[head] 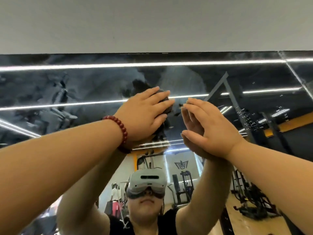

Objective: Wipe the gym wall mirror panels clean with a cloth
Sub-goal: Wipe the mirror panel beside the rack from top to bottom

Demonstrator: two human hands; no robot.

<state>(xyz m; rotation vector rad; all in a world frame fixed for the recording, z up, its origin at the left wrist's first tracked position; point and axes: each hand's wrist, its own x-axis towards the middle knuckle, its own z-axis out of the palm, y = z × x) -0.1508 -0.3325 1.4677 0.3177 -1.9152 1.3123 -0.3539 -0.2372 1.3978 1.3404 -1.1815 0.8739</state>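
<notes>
The wall mirror point(67, 92) fills the middle of the head view, its top edge under a pale wall. My left hand point(144, 114), a red bead bracelet on its wrist, presses a dark cloth point(165, 99) flat against the glass high up. Only the cloth's edge shows past the straight fingers. My right hand point(206, 126) lies flat on the mirror just to the right, fingers straight, touching its own reflection and holding nothing. Smears and streaks cover the glass to the left of the cloth.
A seam between mirror panels point(293, 70) runs down at the upper right, with water droplets point(250, 121) on the glass near it. The mirror reflects a person in a headset, gym machines, and a wooden floor.
</notes>
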